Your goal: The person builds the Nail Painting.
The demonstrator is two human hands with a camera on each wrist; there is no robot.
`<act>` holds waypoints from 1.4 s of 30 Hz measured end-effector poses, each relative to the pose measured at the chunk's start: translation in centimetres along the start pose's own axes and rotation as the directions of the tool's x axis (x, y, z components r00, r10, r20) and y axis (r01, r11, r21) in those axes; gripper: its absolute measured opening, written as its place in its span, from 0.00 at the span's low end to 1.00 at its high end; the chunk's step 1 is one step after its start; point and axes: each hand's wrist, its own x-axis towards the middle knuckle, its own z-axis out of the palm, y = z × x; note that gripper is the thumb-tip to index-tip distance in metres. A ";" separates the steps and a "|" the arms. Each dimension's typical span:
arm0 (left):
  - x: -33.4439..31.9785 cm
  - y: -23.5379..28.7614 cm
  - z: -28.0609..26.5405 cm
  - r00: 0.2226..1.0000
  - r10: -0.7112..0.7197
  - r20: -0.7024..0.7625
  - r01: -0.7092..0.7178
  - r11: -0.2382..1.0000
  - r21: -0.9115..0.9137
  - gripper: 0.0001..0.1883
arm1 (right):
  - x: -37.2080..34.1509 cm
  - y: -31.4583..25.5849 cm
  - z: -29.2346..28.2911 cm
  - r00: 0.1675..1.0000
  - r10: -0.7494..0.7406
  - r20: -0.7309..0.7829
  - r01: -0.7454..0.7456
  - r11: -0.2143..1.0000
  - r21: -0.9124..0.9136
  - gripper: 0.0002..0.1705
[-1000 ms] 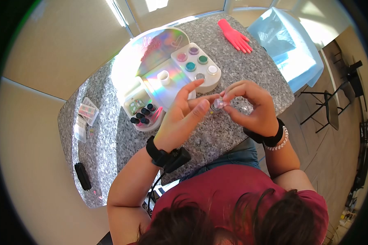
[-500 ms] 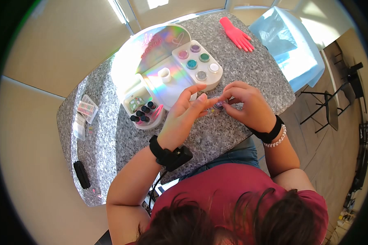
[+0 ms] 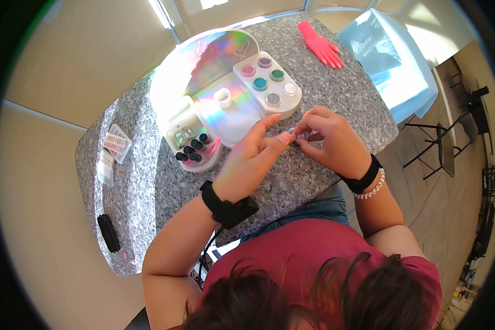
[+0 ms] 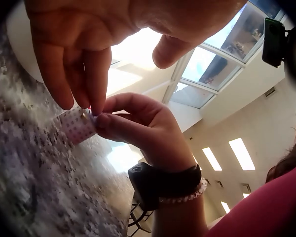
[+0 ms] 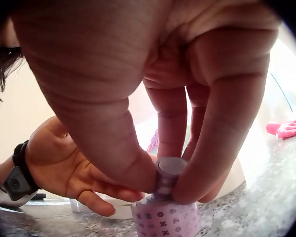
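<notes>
A short pink cylinder patterned with small dark letters (image 5: 163, 219) stands upright on the granite table. My right hand (image 3: 338, 142) pinches a small, shiny, pale round-topped piece (image 5: 170, 170) between thumb and forefinger, right at the cylinder's top. In the left wrist view the same cylinder (image 4: 76, 126) is under both hands' fingertips. My left hand (image 3: 245, 168) is beside it with fingers extended, their tips by the right fingertips; whether they touch the piece I cannot tell. The head view shows little of the cylinder, as the fingers cover it.
Behind the hands is a white holographic station (image 3: 231, 113) with several glitter pots (image 3: 260, 83) and black-capped bottles (image 3: 190, 149). A pink model hand (image 3: 322, 47) lies at the back right. Clear cases (image 3: 117, 144) and a black pouch (image 3: 109, 234) are at the left.
The shiny piece in my right fingers has come down from a raised position. My left hand has shifted slightly, its fingers drawing closer to the right fingertips.
</notes>
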 end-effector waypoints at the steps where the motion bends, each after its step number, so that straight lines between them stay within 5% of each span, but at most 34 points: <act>1: -0.1 0.0 0.0 1.000 0.014 0.001 -0.014 0.999 0.038 0.32 | 0.0 0.0 0.1 1.000 0.000 0.002 0.000 1.000 0.000 0.06; 13: -0.4 0.4 0.3 0.995 0.098 -0.021 -0.095 0.988 0.119 0.32 | 0.4 -0.5 0.8 1.000 0.005 0.024 0.001 0.975 -0.222 0.07; 16: -0.5 0.8 0.2 0.994 0.100 -0.053 -0.092 0.987 0.128 0.30 | 0.4 -1.4 0.8 0.994 0.107 -0.026 -0.110 0.971 -0.212 0.09; 18: -0.5 1.0 0.2 0.992 0.102 -0.074 -0.090 0.985 0.144 0.29 | 0.1 -1.5 0.5 0.998 0.053 -0.036 -0.062 0.933 -0.355 0.12; 24: -0.4 0.8 0.3 0.986 0.132 -0.103 -0.117 0.983 0.140 0.27 | -0.5 -1.2 0.8 0.991 0.003 -0.137 -0.033 0.975 -0.220 0.13; 30: -1.0 2.8 0.0 0.971 0.161 -0.178 -0.149 0.986 0.075 0.23 | -1.1 -0.6 0.5 1.000 -0.010 -0.004 0.009 0.941 -0.338 0.11; 33: -2.4 5.3 -1.3 0.920 0.277 -0.277 -0.262 0.961 0.091 0.21 | -0.4 -0.9 0.8 1.000 -0.010 0.026 0.017 0.949 -0.315 0.11; 37: -5.7 6.3 -5.5 0.619 0.589 -0.520 -0.514 0.804 0.298 0.18 | 2.0 -2.9 -0.3 0.994 -0.090 0.060 0.094 0.994 -0.058 0.11; 39: -7.0 5.4 -8.7 0.578 0.618 -0.533 -0.399 0.783 0.477 0.15 | 4.0 -4.9 -0.7 0.980 -0.189 0.059 0.190 0.982 -0.016 0.11; 42: -8.0 2.8 -12.9 0.639 0.637 -0.431 -0.226 0.691 0.686 0.11 | 7.7 -7.0 0.0 0.964 -0.236 0.126 0.212 0.961 0.180 0.10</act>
